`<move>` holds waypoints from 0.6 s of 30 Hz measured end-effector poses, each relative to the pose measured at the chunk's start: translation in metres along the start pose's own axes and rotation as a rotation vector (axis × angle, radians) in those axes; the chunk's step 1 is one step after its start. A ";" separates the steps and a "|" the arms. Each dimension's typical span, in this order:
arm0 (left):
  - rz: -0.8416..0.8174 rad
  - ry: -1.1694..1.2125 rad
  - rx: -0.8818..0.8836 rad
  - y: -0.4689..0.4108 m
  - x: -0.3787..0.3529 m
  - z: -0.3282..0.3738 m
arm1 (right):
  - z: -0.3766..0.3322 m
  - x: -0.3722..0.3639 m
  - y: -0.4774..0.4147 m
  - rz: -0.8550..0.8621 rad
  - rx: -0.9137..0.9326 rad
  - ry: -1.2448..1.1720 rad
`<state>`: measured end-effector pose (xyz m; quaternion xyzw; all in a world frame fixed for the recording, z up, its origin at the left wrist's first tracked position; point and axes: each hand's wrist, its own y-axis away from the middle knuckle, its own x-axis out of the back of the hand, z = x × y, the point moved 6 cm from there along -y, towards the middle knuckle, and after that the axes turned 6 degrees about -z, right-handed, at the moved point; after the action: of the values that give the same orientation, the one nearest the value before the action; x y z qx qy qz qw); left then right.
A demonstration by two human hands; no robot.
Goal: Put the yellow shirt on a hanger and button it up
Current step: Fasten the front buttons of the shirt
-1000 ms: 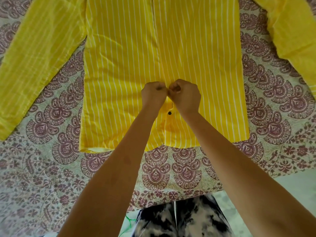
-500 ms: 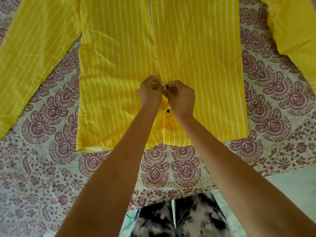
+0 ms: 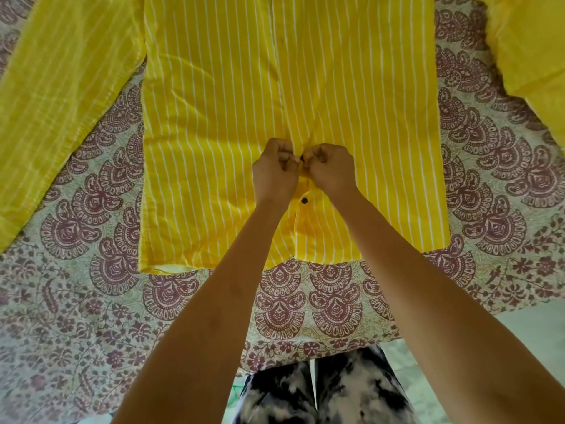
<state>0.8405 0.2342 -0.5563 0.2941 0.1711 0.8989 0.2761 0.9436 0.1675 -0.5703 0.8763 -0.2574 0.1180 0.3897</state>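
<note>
Black-and-white mottled trousers [image 3: 336,393] nearest, below the forearms. Maroon-paisley printed sheet [image 3: 107,270] under everything. Small dark round button [image 3: 304,200] between the wrists. Left hand [image 3: 275,169] and right hand [image 3: 330,168], fingers curled, nearly touching, pinch the front edges of the yellow white-striped shirt [image 3: 214,117], which lies flat and spreads beyond them.

A cream cloth printed with maroon paisley motifs [image 3: 76,301] covers the surface; on it, across the frame's upper half, a yellow white-striped shirt [image 3: 214,102] lies flat.
</note>
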 end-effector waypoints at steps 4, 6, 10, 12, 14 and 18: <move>-0.029 -0.037 -0.030 -0.004 0.004 0.000 | 0.006 -0.002 -0.002 -0.052 -0.057 -0.156; -0.037 -0.054 -0.036 -0.006 0.006 -0.001 | 0.008 -0.002 -0.002 -0.095 -0.067 -0.252; -0.010 -0.033 -0.039 -0.012 0.014 -0.003 | 0.001 0.003 -0.004 -0.017 -0.005 -0.159; 0.050 -0.007 -0.042 -0.016 0.023 -0.005 | -0.010 0.012 -0.003 0.102 0.088 -0.087; 0.097 0.018 -0.057 -0.022 0.031 -0.004 | -0.023 0.018 -0.003 0.174 0.190 -0.097; 0.116 0.071 -0.044 -0.041 0.036 0.000 | -0.045 0.006 -0.012 0.105 0.333 0.030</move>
<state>0.8321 0.2883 -0.5603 0.2652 0.1435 0.9269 0.2236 0.9544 0.2057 -0.5453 0.9123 -0.2740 0.1922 0.2360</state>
